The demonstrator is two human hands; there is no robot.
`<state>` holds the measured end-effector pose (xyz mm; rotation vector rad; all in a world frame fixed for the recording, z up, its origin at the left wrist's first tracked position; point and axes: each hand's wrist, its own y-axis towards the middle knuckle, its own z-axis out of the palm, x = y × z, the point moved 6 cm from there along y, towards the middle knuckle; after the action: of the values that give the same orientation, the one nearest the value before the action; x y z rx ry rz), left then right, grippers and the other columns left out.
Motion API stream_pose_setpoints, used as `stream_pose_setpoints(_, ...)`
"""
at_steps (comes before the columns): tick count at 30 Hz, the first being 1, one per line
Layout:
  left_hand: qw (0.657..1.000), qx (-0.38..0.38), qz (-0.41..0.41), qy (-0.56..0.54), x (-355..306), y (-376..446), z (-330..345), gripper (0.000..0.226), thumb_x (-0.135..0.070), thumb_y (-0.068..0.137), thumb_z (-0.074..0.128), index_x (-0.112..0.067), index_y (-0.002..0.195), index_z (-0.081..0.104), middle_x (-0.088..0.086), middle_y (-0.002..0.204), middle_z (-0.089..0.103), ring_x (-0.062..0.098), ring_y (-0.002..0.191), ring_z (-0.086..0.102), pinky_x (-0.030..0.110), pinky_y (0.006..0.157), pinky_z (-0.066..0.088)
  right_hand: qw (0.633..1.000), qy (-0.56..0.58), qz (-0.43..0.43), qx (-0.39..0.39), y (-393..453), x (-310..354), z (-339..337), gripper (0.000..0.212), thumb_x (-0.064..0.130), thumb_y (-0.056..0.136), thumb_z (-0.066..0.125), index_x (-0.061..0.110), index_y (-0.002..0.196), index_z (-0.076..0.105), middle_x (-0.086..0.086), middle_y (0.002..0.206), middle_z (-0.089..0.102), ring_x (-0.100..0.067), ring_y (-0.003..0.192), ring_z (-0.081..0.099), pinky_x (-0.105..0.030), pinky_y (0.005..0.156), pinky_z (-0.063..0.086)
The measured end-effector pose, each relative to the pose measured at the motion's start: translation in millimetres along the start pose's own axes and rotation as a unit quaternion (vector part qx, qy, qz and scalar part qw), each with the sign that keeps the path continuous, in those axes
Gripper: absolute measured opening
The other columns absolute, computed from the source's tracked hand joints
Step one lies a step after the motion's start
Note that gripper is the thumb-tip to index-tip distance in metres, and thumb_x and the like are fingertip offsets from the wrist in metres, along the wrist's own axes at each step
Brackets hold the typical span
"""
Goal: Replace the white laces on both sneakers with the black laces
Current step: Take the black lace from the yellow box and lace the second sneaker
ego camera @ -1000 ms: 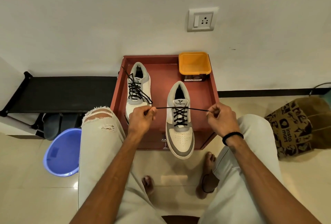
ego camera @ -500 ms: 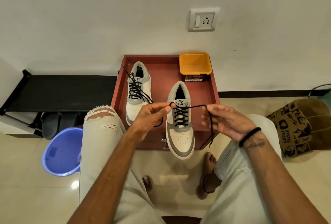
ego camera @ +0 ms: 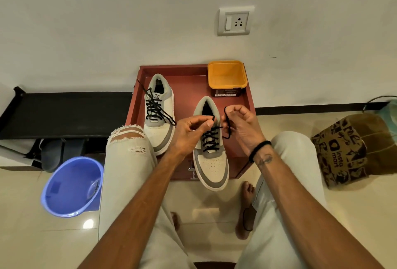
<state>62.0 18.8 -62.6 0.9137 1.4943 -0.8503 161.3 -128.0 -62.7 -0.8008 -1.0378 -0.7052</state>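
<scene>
- You sit facing a plain white wall (ego camera: 107, 21) with a switch-and-socket plate (ego camera: 235, 21), over a pale tiled floor (ego camera: 28, 236).
- At far left a black low bench (ego camera: 64, 114) runs along the wall; in front of it sits a blue plastic tub (ego camera: 71, 187).
- Your knees flank a red wooden tray table (ego camera: 189, 79) standing against the wall.
- On its left side lies the far sneaker (ego camera: 159, 116), grey and off-white, already threaded with a black lace whose loose ends trail off both sides.
- Your left hand (ego camera: 189, 133) pinches one end of the black lace (ego camera: 211, 139) between thumb and forefinger, just above the tongue.
- The near sneaker (ego camera: 211, 161) lies centre-right, its toe overhanging the table's front edge, its lace crossed through the eyelets but not tied.
- Your right hand (ego camera: 242, 127) pinches the other end, palm turned towards you, with a slack loop hanging below the fingers.
- An orange tub (ego camera: 226, 74) sits at the table's back right corner.
- At far right a brown printed paper bag (ego camera: 345, 150) stands on the floor.
- No white laces are in sight.
- Handling, as a judgement: the lace is light, soft and limp, so it will sag unless kept taut; hold it near the stiff tips. The shoe is light and may slide when you pull, so pull both ends evenly.
</scene>
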Motion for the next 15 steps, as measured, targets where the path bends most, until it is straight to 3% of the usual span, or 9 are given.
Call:
stream_pose_setpoints(6,0.992,0.008,0.013,0.124,11,1,-19,0.019,-0.025,0.098,0.069,-0.024,0.115,0.077,-0.014,0.107,0.076,0.004,0.091,0.065,0.027,0.086,0.054,0.993,-0.101,-0.041,-0.045,7,-3,-8,0.01,0.015,0.096,0.07,0.006,0.099,0.067,-0.009,0.08,0.069,-0.011,0.062,0.058,-0.022,0.057,0.05)
stream_pose_setpoints(9,0.99,0.003,0.016,0.137,11,1,-20,0.022,-0.023,0.1,0.067,-0.022,0.12,0.075,-0.011,0.109,0.076,0.009,0.095,0.07,0.033,0.09,0.057,0.985,-0.151,-0.058,-0.051,6,-1,-6,0.015,0.011,0.096,0.069,-0.001,0.104,0.069,-0.011,0.084,0.072,-0.005,0.063,0.062,-0.018,0.058,0.051)
stream_pose_setpoints(15,0.986,0.013,0.045,0.161,5,-4,-16,0.025,-0.02,0.099,0.068,-0.02,0.124,0.073,-0.007,0.105,0.078,0.003,0.095,0.072,0.03,0.083,0.06,0.974,-0.218,-0.064,-0.002,-1,-1,3,0.02,0.004,0.096,0.067,0.007,0.116,0.072,-0.007,0.098,0.078,-0.011,0.077,0.071,-0.02,0.069,0.057)
